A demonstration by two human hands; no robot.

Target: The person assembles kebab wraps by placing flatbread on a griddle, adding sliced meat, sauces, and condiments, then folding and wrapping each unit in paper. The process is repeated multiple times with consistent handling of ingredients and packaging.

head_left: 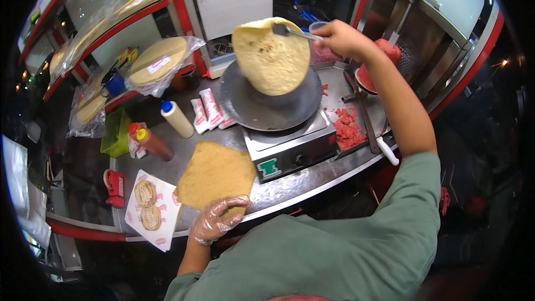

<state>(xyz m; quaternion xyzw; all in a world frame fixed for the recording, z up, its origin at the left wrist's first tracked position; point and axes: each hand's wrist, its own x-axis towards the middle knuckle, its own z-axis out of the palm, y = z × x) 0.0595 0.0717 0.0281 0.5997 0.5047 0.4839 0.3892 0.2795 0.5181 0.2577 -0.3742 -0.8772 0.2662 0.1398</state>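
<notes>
Pale yellow, limp and thin, one round flatbread (pixel 272 60) with brown scorch spots hangs tilted over a dark, shallow metal pan (pixel 237 108); whether its lower edge touches the pan is unclear. It lies just left of the bare right grip (pixel 341 39), which is closed around the handle of one metal utensil (pixel 304 34) whose dark end meets the bread near its top edge. Below the pan is one boxy steel burner (pixel 298 159).

Wrapped in clear, crinkled plastic, the left grip (pixel 216 222) curls at the near corner of one tan, grainy, roughly square sheet (pixel 214 173), well apart from the flatbread; I cannot tell whether it pinches the sheet. Left of that, two round, pale brown pieces (pixel 150 218) rest on printed white paper (pixel 162 239). Three squeeze bottles (pixel 177 120) stand on the shiny metal surface (pixel 273 196). Right of the burner, shredded red meat (pixel 349 129) lies in a loose heap beside one long knife with a white handle (pixel 388 151).
</notes>
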